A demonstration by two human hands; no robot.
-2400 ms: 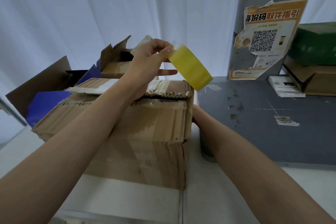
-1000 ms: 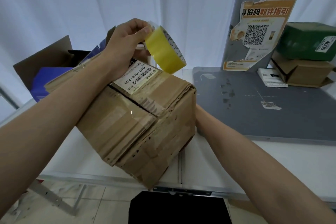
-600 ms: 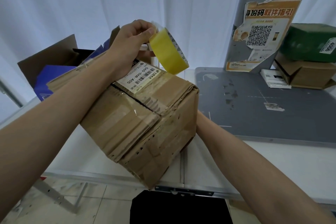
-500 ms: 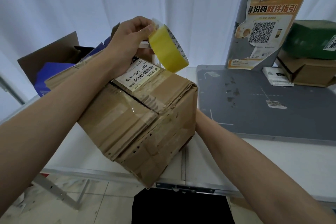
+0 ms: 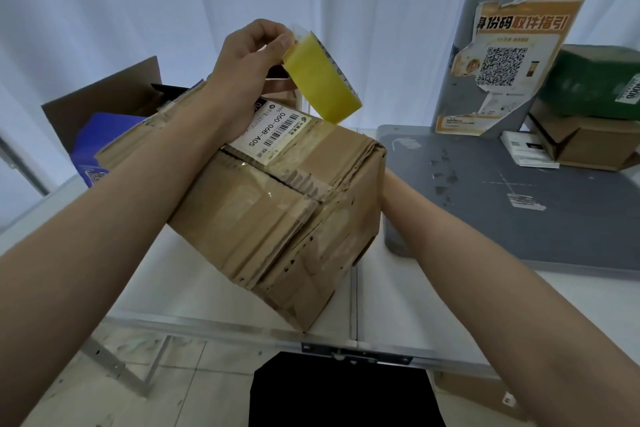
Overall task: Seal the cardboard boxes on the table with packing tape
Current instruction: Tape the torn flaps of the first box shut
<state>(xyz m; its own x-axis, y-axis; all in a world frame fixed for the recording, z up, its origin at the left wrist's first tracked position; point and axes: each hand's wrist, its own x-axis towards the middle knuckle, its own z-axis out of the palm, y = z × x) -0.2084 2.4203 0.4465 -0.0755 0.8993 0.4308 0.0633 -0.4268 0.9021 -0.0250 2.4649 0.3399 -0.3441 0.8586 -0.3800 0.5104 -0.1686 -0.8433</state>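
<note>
Holding the yellow tape roll (image 5: 320, 80) up by its top edge, the left hand (image 5: 242, 69) pinches it between thumb and fingers just above the far end of the cardboard box (image 5: 277, 215), which sits tilted, one bottom corner overhanging the near edge of the white table (image 5: 194, 284). The right hand is hidden behind the box's right side; only the forearm shows, so whether it grips or merely props the box cannot be told. The main risk, as I judge it, is the box itself: tipped on an edge and so close to the table's rim, it could slide or roll off if the hidden hand's support slackens while the tape is pulled. The cardboard is creased and torn along the top seam, so fresh tape may bridge the gap poorly or wrinkle if laid down one-handed. The roll hangs from a light pinch and could twist or stick to itself. A white shipping label (image 5: 266, 132) lies on the top face beside the seam and may get taped over. Behind the left forearm stands an open box with a blue parcel (image 5: 100, 139), crowding that side; to the right a grey mat (image 5: 519, 198), a poster-covered post (image 5: 502, 69) and a green parcel on another carton (image 5: 595, 87) stand well apart.
</note>
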